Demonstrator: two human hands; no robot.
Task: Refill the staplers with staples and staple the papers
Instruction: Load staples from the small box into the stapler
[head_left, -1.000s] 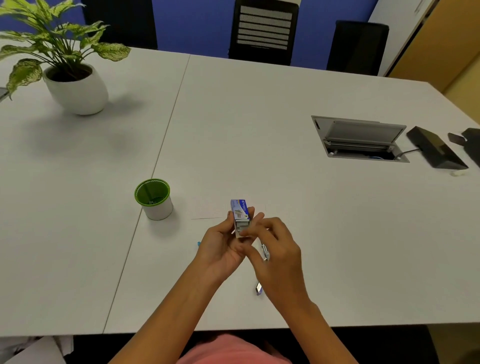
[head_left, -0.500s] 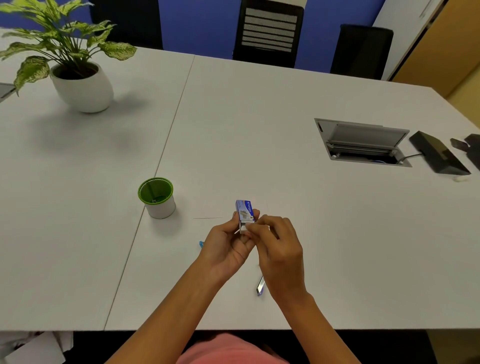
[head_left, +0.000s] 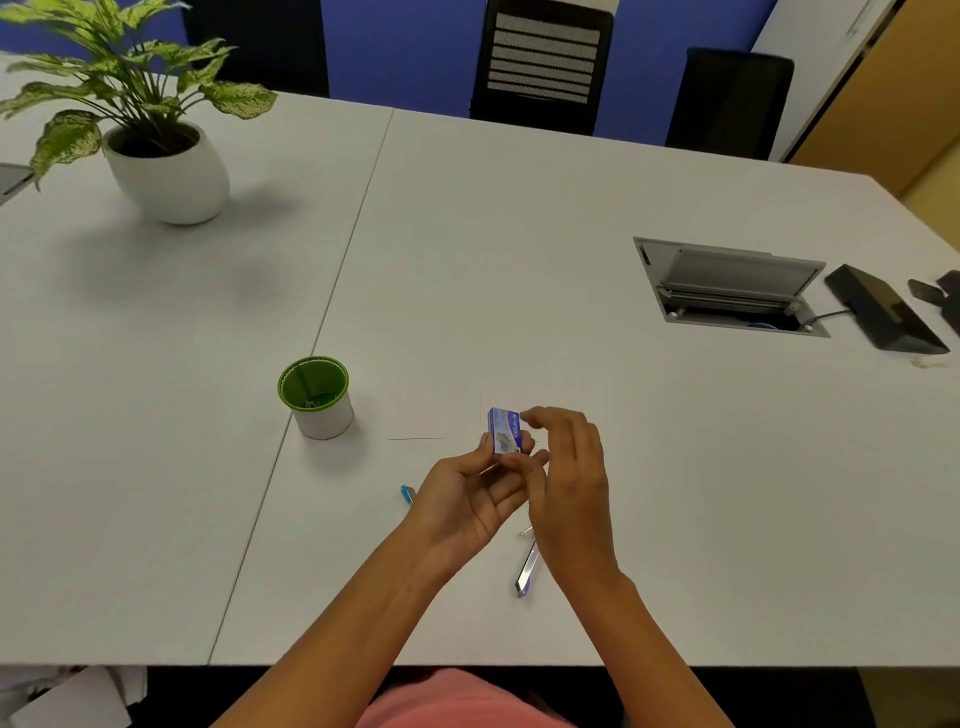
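no text, brand, number or sign can be read with certainty. the only printed surface in view is the upward-facing side of the staple box (head_left: 505, 430). this side is blue and white. it carries a short line of pale lettering on the blue part, running along the long side of the box, and a grey printed picture beside it. the characters are too small and too blurred to resolve into letters or digits.
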